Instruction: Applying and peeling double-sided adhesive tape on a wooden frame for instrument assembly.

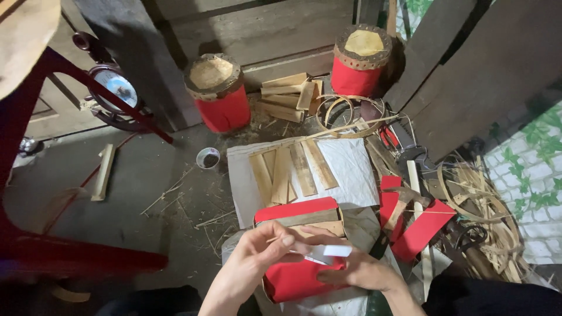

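Observation:
My left hand (pixel 257 257) and my right hand (pixel 357 270) meet low in the middle of the view, over a red curved drum body (pixel 295 281) with a tan band across its top. Between them they pinch a small white strip (pixel 328 253), which looks like tape or paper. A thin sliver sticks out from the fingers of my left hand. Just beyond the hands lies a white sheet (pixel 351 169) on the floor, with several flat bamboo slats (pixel 293 172) laid side by side on it.
Two small red drums (pixel 219 93) (pixel 360 61) stand at the back with a stack of wood pieces (pixel 290 96) between them. Red slats (pixel 418 231) and curled bamboo strips (pixel 480 205) lie at the right. A small cup (pixel 208 158) and a red frame (pixel 76 257) are on the left.

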